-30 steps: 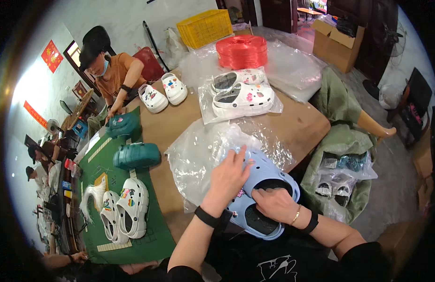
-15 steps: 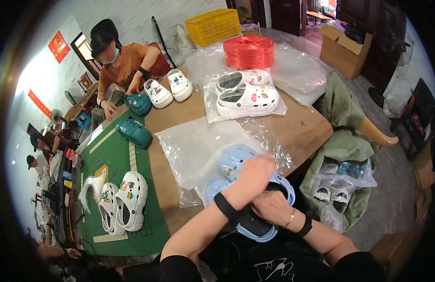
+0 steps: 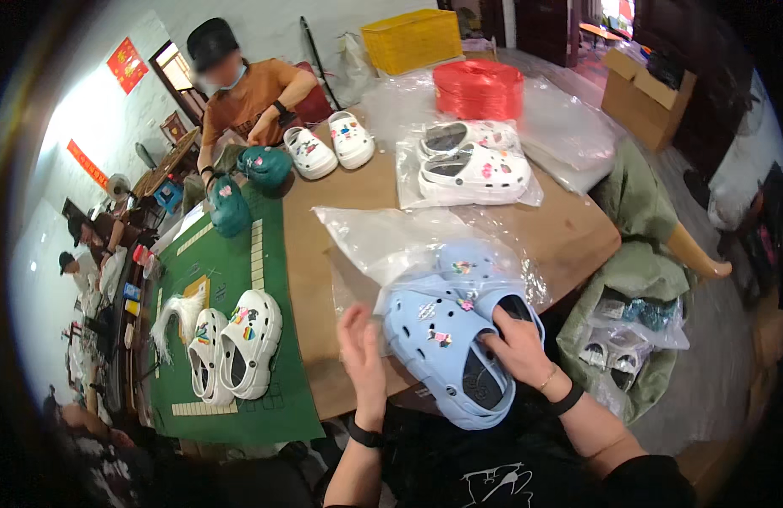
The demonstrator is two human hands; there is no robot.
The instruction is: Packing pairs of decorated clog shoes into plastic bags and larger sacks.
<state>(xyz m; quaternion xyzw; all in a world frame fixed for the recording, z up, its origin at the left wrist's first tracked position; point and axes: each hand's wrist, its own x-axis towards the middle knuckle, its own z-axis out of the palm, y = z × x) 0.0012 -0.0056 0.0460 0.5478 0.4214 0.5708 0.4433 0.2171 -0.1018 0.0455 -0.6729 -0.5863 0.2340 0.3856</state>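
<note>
A pair of light blue clogs with small charms lies in front of me at the table's near edge. My right hand (image 3: 520, 345) grips the pair, its fingers tucked into the foot openings. The near clog (image 3: 434, 339) has its toe pointing up and left; the far clog (image 3: 472, 264) sits beside it, its toe at a see-through plastic bag (image 3: 366, 241). Whether that toe is inside the bag or only under its film, I cannot tell. Left of the clogs, my left hand (image 3: 362, 364) is raised with fingers apart, slightly blurred, holding nothing.
White clogs (image 3: 249, 343) stand on a green mat (image 3: 290, 415) at left. Across the table, a person's hands are at dark green clogs (image 3: 264, 167) beside another white pair (image 3: 351, 140). Bagged white clogs (image 3: 476, 173) and a red twine roll (image 3: 478, 89) lie farther back. A green sack (image 3: 578, 381) hangs at right.
My left hand has come off the clogs and moved left. The near blue clog has swung up and left beside the other. Across the table, one green clog has shifted.
</note>
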